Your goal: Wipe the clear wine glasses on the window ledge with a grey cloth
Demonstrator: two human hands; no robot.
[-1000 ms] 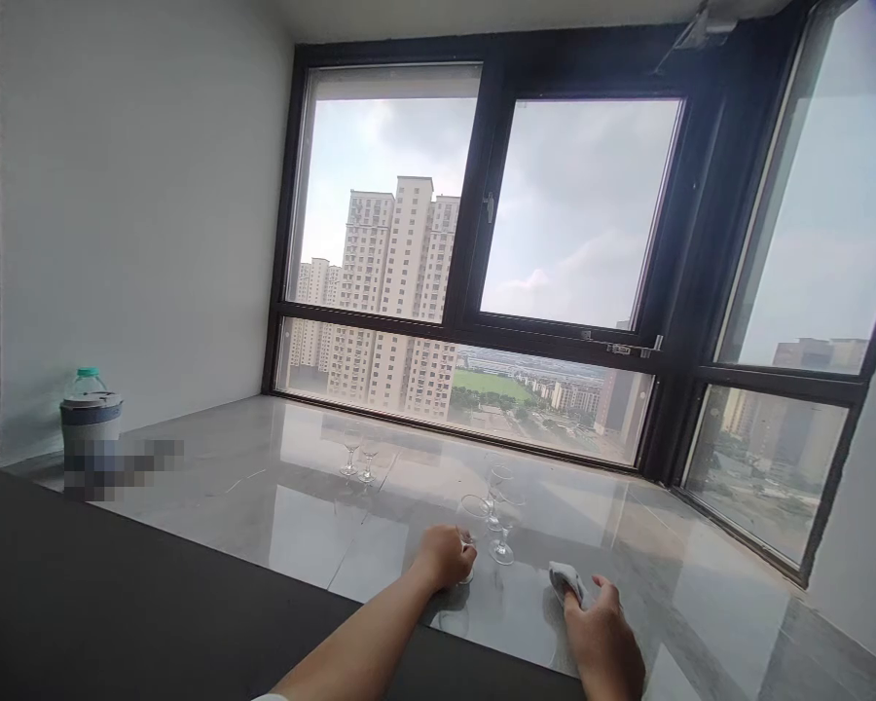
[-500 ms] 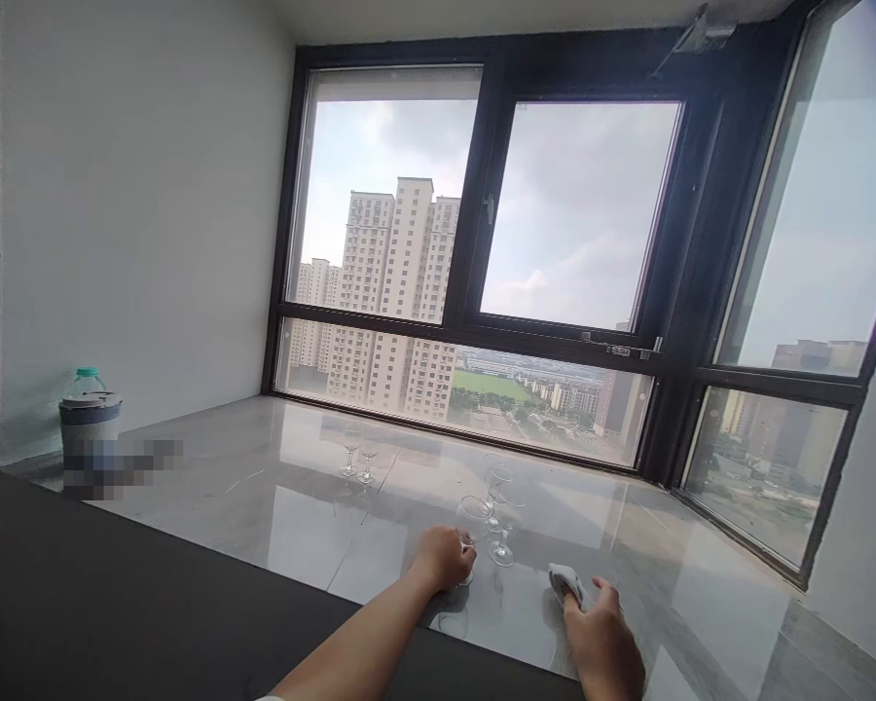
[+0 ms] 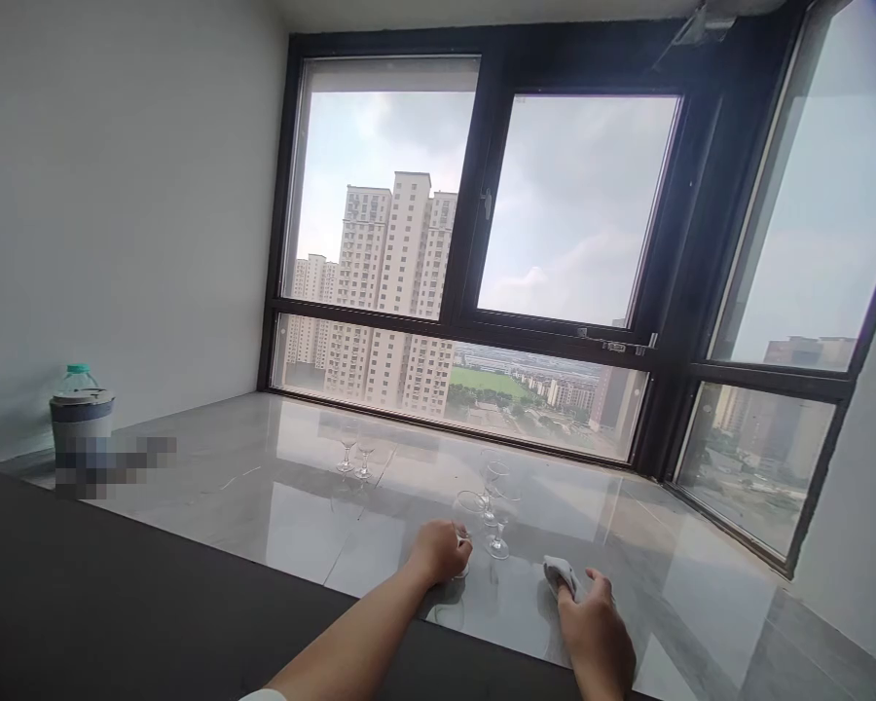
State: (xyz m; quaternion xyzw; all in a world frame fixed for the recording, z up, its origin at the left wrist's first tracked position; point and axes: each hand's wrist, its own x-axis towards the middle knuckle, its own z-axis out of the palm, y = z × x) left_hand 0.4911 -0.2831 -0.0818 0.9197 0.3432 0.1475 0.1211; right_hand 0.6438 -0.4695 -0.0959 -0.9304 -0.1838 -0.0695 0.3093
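My left hand (image 3: 442, 553) is closed around the stem of a clear wine glass (image 3: 470, 502), which stands upright near the front edge of the glossy stone sill (image 3: 219, 521). Off to the right, my right hand (image 3: 591, 613) has its fingers closed on a crumpled white cloth (image 3: 559, 574) at the sill's surface. Just behind the held glass stand a second wine glass (image 3: 497, 547) and a third one (image 3: 488, 513), partly overlapping. Farther left and back, two small stemmed glasses (image 3: 363, 465) stand side by side.
At the far left stands a cup (image 3: 82, 414) with a dark band, in front of a bottle with a green cap (image 3: 77, 369). Dark-framed windows (image 3: 449, 326) rise along the back and right. A plain wall (image 3: 131, 214) closes the left side.
The whole view has shifted slightly left and up. Both hands keep their holds on the glass and the cloth, and the glasses stand in the same places on the sill.
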